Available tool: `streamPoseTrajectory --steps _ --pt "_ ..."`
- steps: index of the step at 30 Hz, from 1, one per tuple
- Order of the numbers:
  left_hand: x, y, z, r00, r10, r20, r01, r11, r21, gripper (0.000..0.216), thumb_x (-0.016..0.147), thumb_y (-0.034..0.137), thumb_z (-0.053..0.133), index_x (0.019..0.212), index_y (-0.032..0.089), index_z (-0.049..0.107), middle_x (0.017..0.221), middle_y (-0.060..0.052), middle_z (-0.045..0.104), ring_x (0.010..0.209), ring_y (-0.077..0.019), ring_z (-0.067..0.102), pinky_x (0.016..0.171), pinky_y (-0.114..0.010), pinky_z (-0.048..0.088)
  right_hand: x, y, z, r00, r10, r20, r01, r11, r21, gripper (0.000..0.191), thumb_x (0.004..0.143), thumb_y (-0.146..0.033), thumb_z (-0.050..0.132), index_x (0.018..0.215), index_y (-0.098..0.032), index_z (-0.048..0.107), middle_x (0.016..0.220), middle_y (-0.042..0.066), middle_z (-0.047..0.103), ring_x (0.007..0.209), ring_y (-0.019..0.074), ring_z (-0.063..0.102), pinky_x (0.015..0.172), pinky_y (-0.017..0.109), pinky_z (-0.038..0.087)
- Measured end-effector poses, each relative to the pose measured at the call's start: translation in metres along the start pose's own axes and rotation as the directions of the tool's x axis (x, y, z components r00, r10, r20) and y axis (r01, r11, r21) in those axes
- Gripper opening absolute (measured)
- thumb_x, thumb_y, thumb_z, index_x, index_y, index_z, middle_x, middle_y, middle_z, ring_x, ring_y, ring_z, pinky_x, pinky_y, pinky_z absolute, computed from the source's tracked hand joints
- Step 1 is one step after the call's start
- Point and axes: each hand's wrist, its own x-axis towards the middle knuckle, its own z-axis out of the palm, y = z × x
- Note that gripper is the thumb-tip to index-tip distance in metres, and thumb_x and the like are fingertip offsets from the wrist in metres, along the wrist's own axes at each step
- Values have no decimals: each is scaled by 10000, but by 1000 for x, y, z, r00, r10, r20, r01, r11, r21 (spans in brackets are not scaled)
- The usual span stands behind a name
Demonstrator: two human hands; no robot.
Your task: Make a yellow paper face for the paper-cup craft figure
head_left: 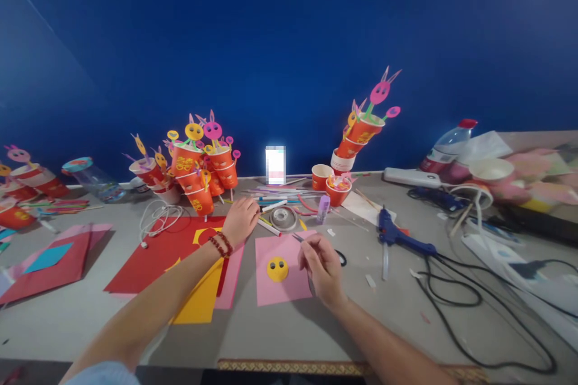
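Observation:
My left hand [244,219], with a beaded bracelet at the wrist, reaches over the pile of pens. Its fingertips are closed at the black end of a white marker [274,205]. Over the right edge of a pink paper sheet [266,293], my right hand [323,267] has its fingers curled together; what they hold, if anything, is hidden. A black handle loop [343,258] shows behind that hand, and a thin pointed tip on its other side; they look like scissors. On the pink sheet lies a yellow paper disc [277,269] with two dark eyes.
Red paper [149,264] and yellow paper [197,301] lie left. Decorated red cups [187,159] stand behind, more [363,129] at back right. A tape roll [283,218] and purple glue stick [323,209] sit mid-table. Right are a blue glue gun [400,234] and looped black cable [445,298].

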Motion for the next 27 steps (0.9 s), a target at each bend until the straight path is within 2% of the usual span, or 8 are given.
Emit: streamPoseTrajectory --steps 4,10,14,20,24,27 --pt "-28 18 -8 999 44 -7 -45 989 -144 135 963 186 458 900 199 576 937 -58 611 916 -224 573 840 -368 475 5 1 1 999 39 -9 -39 998 -42 235 979 -416 554 853 -219 537 599 -55 541 494 104 500 502 232 394" --pt "-63 37 -12 992 122 26 -111 960 -258 156 973 192 431 937 209 581 945 -55 627 899 -220 575 833 -373 481 8 16 -2 997 62 35 -56 986 -158 194 978 -390 532 911 -212 572 609 -45 549 525 125 529 533 249 409" --pt "-70 34 -11 993 117 15 -109 960 -259 151 978 183 440 1016 206 584 1040 -79 629 966 -237 568 884 -414 468 9 22 -7 994 76 77 -53 961 -272 212 1000 -368 475 1002 -203 608 623 -35 563 546 136 540 554 259 405" --pt "-72 27 -11 990 138 20 -127 951 -284 147 974 178 463 1001 219 601 1092 -69 634 1024 -239 565 976 -455 427 14 10 -8 995 38 97 4 913 -407 247 1004 -339 430 920 -197 613 592 -34 557 542 143 537 606 265 418" --pt "-76 34 -15 990 139 31 -123 944 -306 124 943 239 550 1056 219 597 1125 -74 625 1067 -251 560 1031 -483 397 16 10 -8 987 74 140 -1 885 -465 221 984 -336 461 888 -199 605 591 -36 553 533 143 544 594 255 419" --pt "-81 47 -16 986 136 95 -100 945 -313 395 837 381 711 1164 216 562 1211 -94 593 1133 -293 533 1057 -518 382 16 11 -9 969 130 209 3 843 -539 215 975 -330 481 881 -198 622 625 -27 577 556 142 548 579 243 404"
